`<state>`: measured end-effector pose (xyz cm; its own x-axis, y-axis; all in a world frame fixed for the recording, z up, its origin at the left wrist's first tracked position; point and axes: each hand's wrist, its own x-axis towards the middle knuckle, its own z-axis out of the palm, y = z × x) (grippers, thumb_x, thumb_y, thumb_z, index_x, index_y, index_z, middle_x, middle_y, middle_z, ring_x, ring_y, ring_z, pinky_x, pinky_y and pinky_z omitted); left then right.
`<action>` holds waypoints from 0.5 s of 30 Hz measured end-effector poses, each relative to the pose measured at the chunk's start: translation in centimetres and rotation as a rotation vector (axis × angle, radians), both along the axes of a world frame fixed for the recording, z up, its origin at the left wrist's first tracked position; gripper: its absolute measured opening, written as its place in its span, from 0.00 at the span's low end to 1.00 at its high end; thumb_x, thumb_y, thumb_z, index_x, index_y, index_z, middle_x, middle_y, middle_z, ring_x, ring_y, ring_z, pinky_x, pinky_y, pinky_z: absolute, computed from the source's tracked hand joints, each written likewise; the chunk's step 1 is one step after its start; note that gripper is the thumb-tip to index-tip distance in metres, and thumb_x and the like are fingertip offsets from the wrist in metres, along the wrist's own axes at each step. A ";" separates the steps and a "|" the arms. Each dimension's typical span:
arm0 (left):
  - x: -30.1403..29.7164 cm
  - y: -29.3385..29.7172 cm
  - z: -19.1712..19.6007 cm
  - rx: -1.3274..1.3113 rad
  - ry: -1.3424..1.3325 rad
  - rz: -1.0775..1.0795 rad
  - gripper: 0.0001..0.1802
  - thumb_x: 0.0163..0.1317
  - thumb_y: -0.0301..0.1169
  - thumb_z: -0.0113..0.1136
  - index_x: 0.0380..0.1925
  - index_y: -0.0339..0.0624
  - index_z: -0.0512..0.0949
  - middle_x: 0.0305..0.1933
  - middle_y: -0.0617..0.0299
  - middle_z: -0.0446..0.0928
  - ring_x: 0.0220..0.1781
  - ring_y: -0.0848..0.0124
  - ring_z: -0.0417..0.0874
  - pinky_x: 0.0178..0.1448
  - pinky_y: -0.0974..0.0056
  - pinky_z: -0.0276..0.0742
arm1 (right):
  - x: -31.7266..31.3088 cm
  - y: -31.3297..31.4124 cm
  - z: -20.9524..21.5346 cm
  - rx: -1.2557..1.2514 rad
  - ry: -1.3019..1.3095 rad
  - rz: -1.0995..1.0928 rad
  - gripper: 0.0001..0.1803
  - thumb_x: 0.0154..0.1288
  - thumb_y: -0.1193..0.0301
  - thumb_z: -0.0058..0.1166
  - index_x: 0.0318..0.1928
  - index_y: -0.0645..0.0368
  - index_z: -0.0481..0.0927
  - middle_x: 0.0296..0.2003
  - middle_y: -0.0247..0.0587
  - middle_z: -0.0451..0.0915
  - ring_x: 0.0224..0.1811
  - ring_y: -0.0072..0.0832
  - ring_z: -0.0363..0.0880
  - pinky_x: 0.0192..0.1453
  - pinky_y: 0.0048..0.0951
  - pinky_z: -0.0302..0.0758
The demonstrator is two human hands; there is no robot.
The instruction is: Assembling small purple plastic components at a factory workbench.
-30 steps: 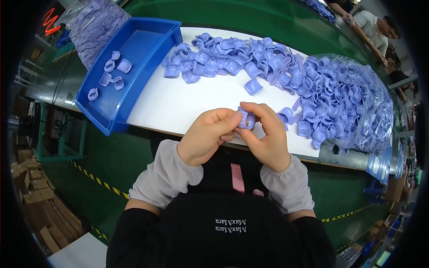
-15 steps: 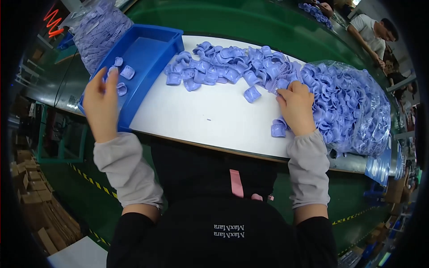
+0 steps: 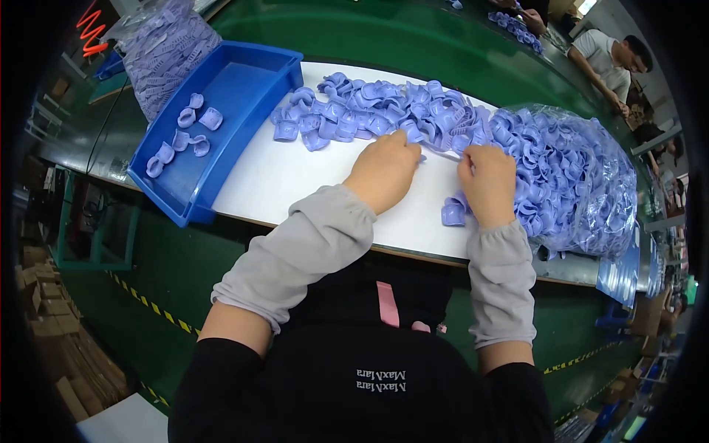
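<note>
Picking step: both hands — left hand (image 3: 382, 168), right hand (image 3: 487, 179) — rest palm-down, fingers curled, at the purple clip pile (image 3: 384, 111) (grasp unclear); next needs one clip pinched free.

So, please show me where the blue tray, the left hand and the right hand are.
blue tray (image 3: 244, 81): head view, bare floor of the tray.
left hand (image 3: 384, 168): head view, back of the hand.
right hand (image 3: 489, 181): head view, back of the hand.
</note>
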<state>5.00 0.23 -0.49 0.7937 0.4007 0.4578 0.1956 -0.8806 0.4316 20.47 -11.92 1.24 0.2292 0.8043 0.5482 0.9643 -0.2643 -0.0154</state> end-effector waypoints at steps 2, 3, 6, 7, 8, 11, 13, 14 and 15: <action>-0.6 0.2 0.4 -0.122 -0.011 0.004 0.10 0.53 0.29 0.62 0.33 0.36 0.78 0.33 0.52 0.75 0.36 0.56 0.78 0.41 0.56 0.75 | -0.4 -0.7 0.8 0.005 0.251 -0.109 0.03 0.55 0.75 0.55 0.32 0.60 0.80 0.27 0.41 0.79 0.31 0.36 0.79 0.36 0.33 0.71; -1.0 0.2 0.9 -0.245 -0.019 0.003 0.09 0.54 0.29 0.61 0.34 0.36 0.78 0.33 0.52 0.76 0.35 0.59 0.79 0.40 0.59 0.76 | -0.6 -0.9 0.9 0.006 0.252 -0.112 0.03 0.55 0.75 0.55 0.32 0.60 0.80 0.27 0.41 0.79 0.31 0.36 0.79 0.36 0.33 0.71; -2.5 -0.3 2.0 -0.827 -0.103 -0.028 0.12 0.60 0.27 0.59 0.43 0.36 0.77 0.35 0.61 0.77 0.32 0.73 0.78 0.38 0.69 0.74 | -1.5 -1.1 1.2 0.258 0.378 -0.015 0.05 0.61 0.76 0.54 0.37 0.62 0.79 0.29 0.42 0.83 0.33 0.30 0.83 0.38 0.25 0.75; -2.9 -0.5 2.0 -0.827 -0.102 -0.025 0.12 0.60 0.27 0.59 0.43 0.36 0.77 0.35 0.61 0.77 0.32 0.73 0.78 0.38 0.69 0.74 | -2.0 -1.1 1.5 0.369 0.518 0.076 0.07 0.62 0.76 0.54 0.40 0.64 0.77 0.31 0.42 0.83 0.35 0.28 0.82 0.41 0.23 0.75; -3.4 -0.8 2.1 -1.055 -0.191 -0.085 0.14 0.61 0.28 0.58 0.46 0.36 0.76 0.35 0.64 0.76 0.32 0.76 0.77 0.38 0.71 0.73 | -2.6 -1.1 1.8 0.480 0.659 0.169 0.09 0.63 0.77 0.54 0.44 0.66 0.75 0.33 0.43 0.83 0.37 0.26 0.82 0.44 0.22 0.75; -4.9 -1.2 2.3 -1.356 -0.286 -0.139 0.17 0.63 0.29 0.56 0.51 0.36 0.74 0.37 0.65 0.76 0.35 0.79 0.76 0.40 0.73 0.73 | -4.6 -0.9 2.1 0.619 1.258 0.285 0.14 0.64 0.77 0.52 0.49 0.68 0.71 0.37 0.45 0.82 0.39 0.26 0.80 0.46 0.26 0.77; -5.4 -1.4 2.0 -1.430 -0.290 -0.130 0.18 0.64 0.29 0.55 0.53 0.36 0.73 0.39 0.64 0.77 0.37 0.79 0.76 0.42 0.73 0.72 | -5.5 -1.0 1.7 0.532 1.456 0.372 0.14 0.64 0.77 0.51 0.50 0.68 0.70 0.38 0.46 0.80 0.40 0.27 0.79 0.47 0.29 0.78; -5.5 -1.5 1.6 -1.432 -0.345 -0.118 0.18 0.63 0.27 0.54 0.54 0.37 0.73 0.40 0.64 0.76 0.39 0.78 0.76 0.44 0.73 0.72 | -6.0 -0.9 1.6 0.440 1.645 0.458 0.14 0.65 0.78 0.50 0.50 0.68 0.69 0.39 0.47 0.79 0.41 0.27 0.78 0.47 0.31 0.78; -5.6 -1.5 1.3 -1.432 -0.400 -0.107 0.19 0.63 0.26 0.53 0.55 0.38 0.73 0.41 0.64 0.76 0.41 0.77 0.75 0.46 0.73 0.72 | -7.0 -0.8 1.7 0.398 1.757 0.474 0.15 0.67 0.78 0.47 0.53 0.66 0.67 0.37 0.44 0.76 0.39 0.25 0.76 0.45 0.33 0.79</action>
